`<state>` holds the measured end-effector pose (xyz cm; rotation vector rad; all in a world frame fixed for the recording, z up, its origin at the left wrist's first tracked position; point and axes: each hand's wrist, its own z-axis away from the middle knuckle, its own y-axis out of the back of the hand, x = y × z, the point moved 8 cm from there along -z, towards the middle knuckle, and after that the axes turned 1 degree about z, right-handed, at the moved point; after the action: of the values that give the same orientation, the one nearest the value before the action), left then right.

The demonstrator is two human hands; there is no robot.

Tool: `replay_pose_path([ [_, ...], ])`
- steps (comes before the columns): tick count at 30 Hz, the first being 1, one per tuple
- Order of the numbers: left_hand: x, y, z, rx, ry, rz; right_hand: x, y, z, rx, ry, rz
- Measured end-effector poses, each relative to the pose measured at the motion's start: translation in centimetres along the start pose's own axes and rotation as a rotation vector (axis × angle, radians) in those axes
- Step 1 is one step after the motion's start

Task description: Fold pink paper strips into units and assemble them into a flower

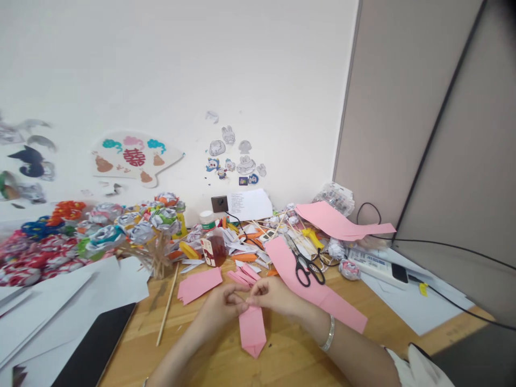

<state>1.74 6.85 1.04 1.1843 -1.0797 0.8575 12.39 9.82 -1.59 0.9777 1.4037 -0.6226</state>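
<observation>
Left hand (221, 305) and right hand (274, 294) both pinched the upper end of the folded pink strip (252, 329), fingers (242, 308) closed on it, pointed end nearest, over the bench (209, 357). Pink paper stack (200, 286) lay to its left; black-handled scissors (301, 259) lay on a long pink sheet (342, 309) to the right.

pink strip (252, 329): top end covered | printed sheet (250, 205): text too small

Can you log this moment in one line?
left hand: pinching pink strip, far end | right hand: pinching same end | nearby: pink stack, scissors
</observation>
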Motion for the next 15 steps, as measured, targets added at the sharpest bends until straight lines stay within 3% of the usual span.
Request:
replay_pose_path([
  [6, -0.3, -0.7, -0.1, -0.068, 0.002, 0.024, -0.7, 0.3, 0.3, 0.073, 0.034, 0.019],
  [15, -0.9, -0.9, 0.1, -0.03, 0.049, 0.014, -1.4, 0.2, 0.4, 0.067, 0.049, 0.124],
])
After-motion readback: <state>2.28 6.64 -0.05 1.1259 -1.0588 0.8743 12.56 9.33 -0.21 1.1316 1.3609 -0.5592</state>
